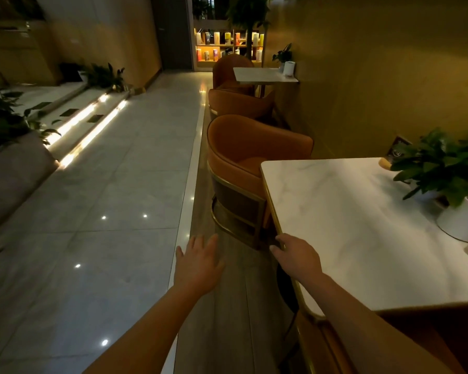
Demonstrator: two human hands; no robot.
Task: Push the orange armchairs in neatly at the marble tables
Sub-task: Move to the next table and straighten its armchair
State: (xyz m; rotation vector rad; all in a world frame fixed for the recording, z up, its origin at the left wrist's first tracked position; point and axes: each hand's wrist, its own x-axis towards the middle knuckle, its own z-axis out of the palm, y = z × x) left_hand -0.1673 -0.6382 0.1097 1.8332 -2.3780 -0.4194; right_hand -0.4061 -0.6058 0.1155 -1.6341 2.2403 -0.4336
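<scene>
An orange armchair (243, 155) with a gold frame stands at the far end of the near marble table (349, 225), its seat partly under the tabletop. My right hand (295, 255) rests on the table's left edge, fingers curled over the rim. Out over the floor hovers my left hand (197, 261), fingers spread and holding nothing. At the bottom right another orange armchair (405, 344) shows only partly, below the table's near end. Farther back, two more orange armchairs, the nearer (238, 103) and the farther (231, 67), flank a second marble table (262, 75).
Potted plants (443, 168) and a white pot (462, 220) stand on the near table by the yellow wall. A white canister (289, 68) sits on the far table. Lit steps (92, 125) and planters line the left side. A tiled aisle (114, 211) runs ahead to a lit shelf (227, 47).
</scene>
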